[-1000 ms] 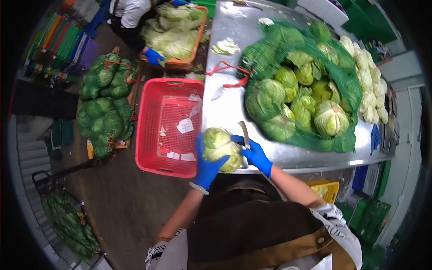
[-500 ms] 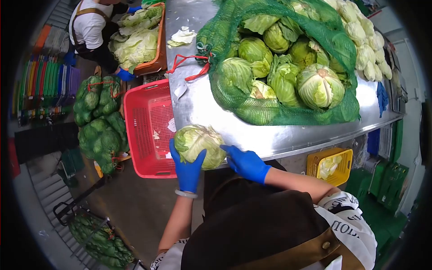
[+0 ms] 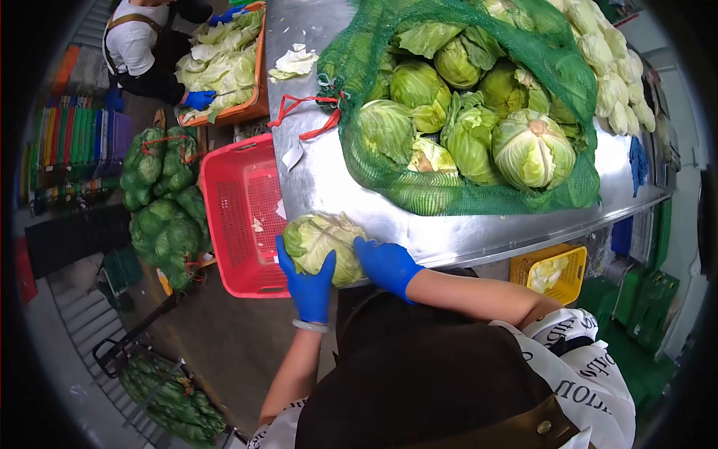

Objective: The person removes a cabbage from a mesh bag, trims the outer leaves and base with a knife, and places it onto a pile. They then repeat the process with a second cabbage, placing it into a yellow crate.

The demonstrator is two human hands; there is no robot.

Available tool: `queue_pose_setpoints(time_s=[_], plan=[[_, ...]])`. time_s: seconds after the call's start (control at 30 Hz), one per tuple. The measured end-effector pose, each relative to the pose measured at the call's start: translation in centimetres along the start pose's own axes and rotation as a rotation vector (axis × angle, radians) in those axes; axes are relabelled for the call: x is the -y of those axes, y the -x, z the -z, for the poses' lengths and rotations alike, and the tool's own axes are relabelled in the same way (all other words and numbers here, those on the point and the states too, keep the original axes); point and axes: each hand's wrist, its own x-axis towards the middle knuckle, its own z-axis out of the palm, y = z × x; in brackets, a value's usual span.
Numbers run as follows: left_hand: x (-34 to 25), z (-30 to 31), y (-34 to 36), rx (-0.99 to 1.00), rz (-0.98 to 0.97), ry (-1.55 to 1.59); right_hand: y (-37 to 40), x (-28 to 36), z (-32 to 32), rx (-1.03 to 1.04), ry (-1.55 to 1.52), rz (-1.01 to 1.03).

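Note:
A pale green cabbage (image 3: 326, 243) is at the near left corner of the metal table (image 3: 314, 176), between my two blue-gloved hands. My left hand (image 3: 307, 284) holds it from the left and below, with thumb and fingers spread around it. On its right side my right hand (image 3: 389, 268) touches the leaves with bent fingers; the fingertips are partly hidden, and whether they grip anything cannot be made out. Beyond the hands lies a green mesh bag (image 3: 419, 196), open, full of cabbages.
Left of the table is a red basket (image 3: 217, 194) with scraps. A co-worker (image 3: 138, 45) handles leaves in an orange crate (image 3: 258, 97). Pale cabbages (image 3: 606, 67) are piled at the far right. A yellow crate (image 3: 572, 273) stands below the table's right side.
My right hand has moved left, closer against the cabbage. The cabbage has shifted slightly left and down in view. The co-worker's hand has moved onto the leaves in the orange crate.

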Motion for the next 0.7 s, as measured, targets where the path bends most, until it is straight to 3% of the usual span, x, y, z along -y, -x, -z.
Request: queue_pose_setpoints(time_s=[0.3,0.33,0.43,0.57,0.7], plan=[[-0.4,-0.2,-1.1,-0.052,0.055,0.034,-1.8,-0.2,0.1,0.075,-0.140,-0.043],[-0.3,-0.2,-1.3,-0.042,0.069,0.025,-0.9,-0.5,0.3,-0.011,-0.211,0.010],[-0.1,0.2,-2.1,-0.001,0.070,-0.010,0.2,0.2,2.2,0.156,-0.122,-0.166],[0.2,1.4,-4.6,0.030,0.177,0.136,-2.8,-0.6,0.1,0.070,0.019,-0.132],[-0.7,0.5,-4.5,0.032,0.028,-0.214,-3.6,-2.0,-1.6,0.033,-0.008,-0.092]])
